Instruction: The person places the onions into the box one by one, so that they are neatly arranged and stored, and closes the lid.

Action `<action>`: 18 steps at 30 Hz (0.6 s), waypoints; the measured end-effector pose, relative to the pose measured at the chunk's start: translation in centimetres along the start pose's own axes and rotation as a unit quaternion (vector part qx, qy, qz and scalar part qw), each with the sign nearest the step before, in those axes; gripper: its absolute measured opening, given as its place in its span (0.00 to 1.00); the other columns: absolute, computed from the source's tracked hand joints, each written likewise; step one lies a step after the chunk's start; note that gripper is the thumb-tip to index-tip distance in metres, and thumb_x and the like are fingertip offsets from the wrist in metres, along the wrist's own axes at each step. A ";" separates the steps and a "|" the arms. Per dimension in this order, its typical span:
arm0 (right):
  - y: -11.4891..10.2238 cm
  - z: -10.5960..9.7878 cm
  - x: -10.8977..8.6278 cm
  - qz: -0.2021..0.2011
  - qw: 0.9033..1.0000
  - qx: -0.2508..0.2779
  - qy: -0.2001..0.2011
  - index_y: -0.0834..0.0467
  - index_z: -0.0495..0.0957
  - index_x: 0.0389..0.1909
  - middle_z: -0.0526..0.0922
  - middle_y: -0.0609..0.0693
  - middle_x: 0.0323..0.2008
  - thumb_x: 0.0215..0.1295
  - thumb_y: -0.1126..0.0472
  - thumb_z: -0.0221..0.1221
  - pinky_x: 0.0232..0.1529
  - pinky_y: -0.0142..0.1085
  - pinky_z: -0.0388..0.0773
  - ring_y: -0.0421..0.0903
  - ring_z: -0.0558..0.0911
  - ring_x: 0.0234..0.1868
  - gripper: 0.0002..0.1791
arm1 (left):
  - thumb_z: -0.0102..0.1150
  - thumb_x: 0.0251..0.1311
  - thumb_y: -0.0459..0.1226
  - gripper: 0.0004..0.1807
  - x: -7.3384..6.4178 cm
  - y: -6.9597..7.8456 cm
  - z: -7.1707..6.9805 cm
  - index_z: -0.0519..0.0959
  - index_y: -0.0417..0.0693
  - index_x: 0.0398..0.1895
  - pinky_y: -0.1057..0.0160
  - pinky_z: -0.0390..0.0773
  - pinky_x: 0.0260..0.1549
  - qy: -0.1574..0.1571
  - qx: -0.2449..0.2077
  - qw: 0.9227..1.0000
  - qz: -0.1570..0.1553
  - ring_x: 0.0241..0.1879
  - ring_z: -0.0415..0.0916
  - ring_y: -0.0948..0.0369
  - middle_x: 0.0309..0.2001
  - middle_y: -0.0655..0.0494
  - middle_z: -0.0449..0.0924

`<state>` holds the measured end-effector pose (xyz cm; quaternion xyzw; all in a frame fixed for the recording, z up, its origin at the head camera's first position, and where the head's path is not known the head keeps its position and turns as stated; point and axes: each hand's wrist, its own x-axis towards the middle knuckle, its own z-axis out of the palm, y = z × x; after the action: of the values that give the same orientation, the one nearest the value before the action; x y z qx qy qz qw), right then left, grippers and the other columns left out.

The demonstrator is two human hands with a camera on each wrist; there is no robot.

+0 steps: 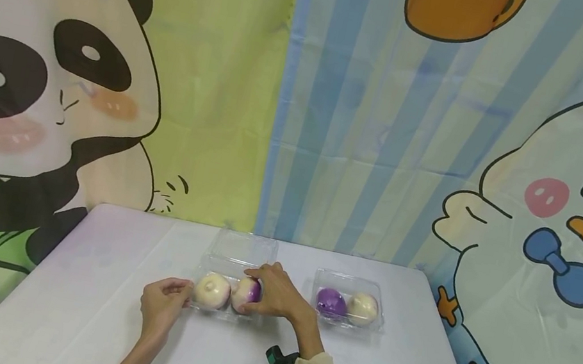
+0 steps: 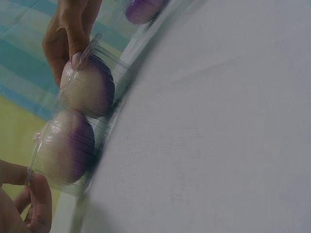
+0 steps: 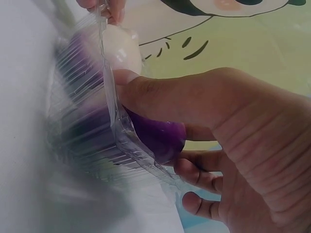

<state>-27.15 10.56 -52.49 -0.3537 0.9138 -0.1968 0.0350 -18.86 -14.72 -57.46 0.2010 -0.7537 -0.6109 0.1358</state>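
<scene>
A clear plastic clamshell box (image 1: 243, 250) lies with its lid folded back, holding two turnips that are purple on one side and cream on the other. My left hand (image 1: 163, 304) pinches the box's left rim between thumb and fingers, as the left wrist view shows. Inside the box at left sits one turnip (image 1: 212, 290), cream side up. The other turnip (image 1: 242, 296), at the right of the box, is gripped by my right hand (image 1: 279, 294), with the thumb at its near side and fingers around the far side. Its purple flank (image 3: 158, 138) shows in the right wrist view.
To the right, a second clear box (image 1: 350, 281) holds a purple-topped turnip (image 1: 331, 303) and a cream-topped one (image 1: 362, 310). Both boxes stand on a white table (image 1: 212, 363). Behind it hangs a cartoon-printed curtain (image 1: 213, 96). A dark device (image 1: 280, 359) is at my right wrist.
</scene>
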 end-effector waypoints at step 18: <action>0.4 0.0 -0.2 -0.006 1.000 0.026 0.011 0.58 0.81 0.71 0.89 0.55 0.58 0.55 0.39 0.81 0.59 0.41 0.82 0.50 0.78 0.54 0.47 | 0.66 0.72 0.31 0.10 -0.1 0.1 0.0 0.87 0.31 0.48 0.69 0.92 0.31 0.002 -0.008 1.000 -0.002 0.29 0.88 0.60 0.40 0.39 0.90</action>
<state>-27.22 10.95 -52.65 -0.3557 0.9066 -0.2247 0.0327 -18.76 -14.60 -57.37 0.2026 -0.7480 -0.6168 0.1377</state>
